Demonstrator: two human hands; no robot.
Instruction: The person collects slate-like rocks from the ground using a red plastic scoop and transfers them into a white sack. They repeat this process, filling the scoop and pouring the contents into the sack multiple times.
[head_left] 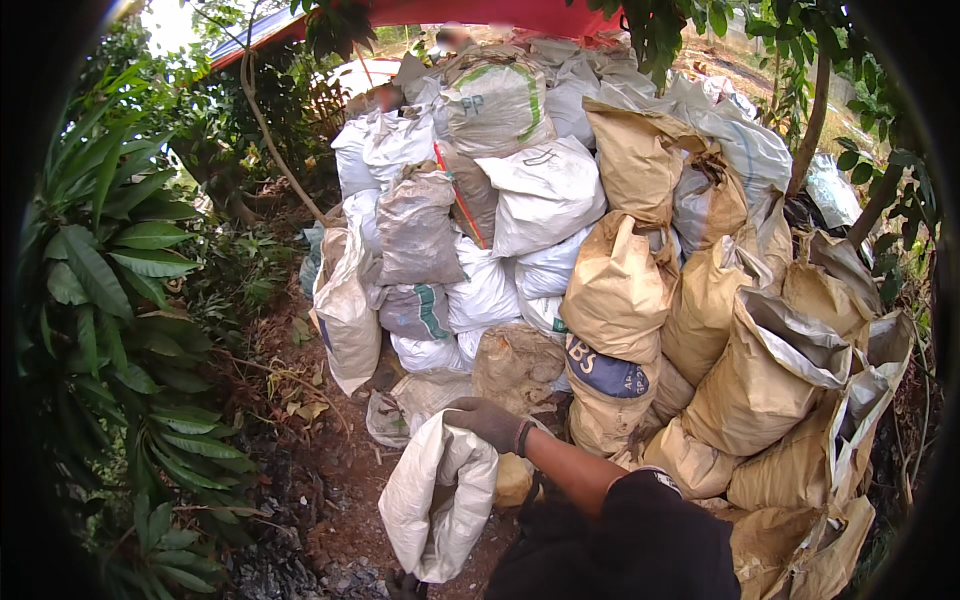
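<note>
Right hand [487, 420], dark-gloved, grip closed on mouth edge of limp white woven plastic sack [438, 495], hanging below grip over dirt. Looks light, floppy, near-empty; hold at bunched rim. Left hand unseen. Stacked tan and white sacks [620, 290] beyond grip.

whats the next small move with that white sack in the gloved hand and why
Probably lift the white sack a little higher: the right hand grips its top edge, yet its lower end hangs close to the dirt ground, in front of the sack pile. The left hand is out of view.
</note>
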